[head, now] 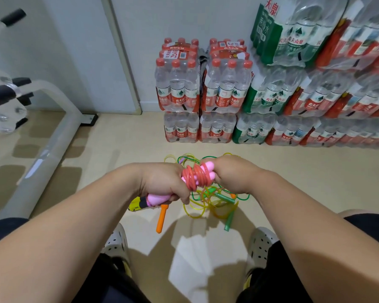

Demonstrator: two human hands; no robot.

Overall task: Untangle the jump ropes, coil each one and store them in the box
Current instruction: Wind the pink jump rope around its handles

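My left hand (164, 182) grips the pink handles (157, 199) of a jump rope. Its red cord (195, 174) is wound in tight turns round the handles between my hands. My right hand (230, 173) pinches the upper pink handle end (208, 166) beside the red coil. Below them on the floor lies a tangle of yellow and green cords (202, 204), with an orange handle (161, 218), a green handle (229, 221) and a yellow handle (136, 205) sticking out. No box is in view.
Shrink-wrapped packs of water bottles (206, 92) are stacked against the wall ahead and to the right. A white exercise frame (50, 132) stands on the left. My feet in white perforated clogs (116, 243) flank the beige floor under my hands.
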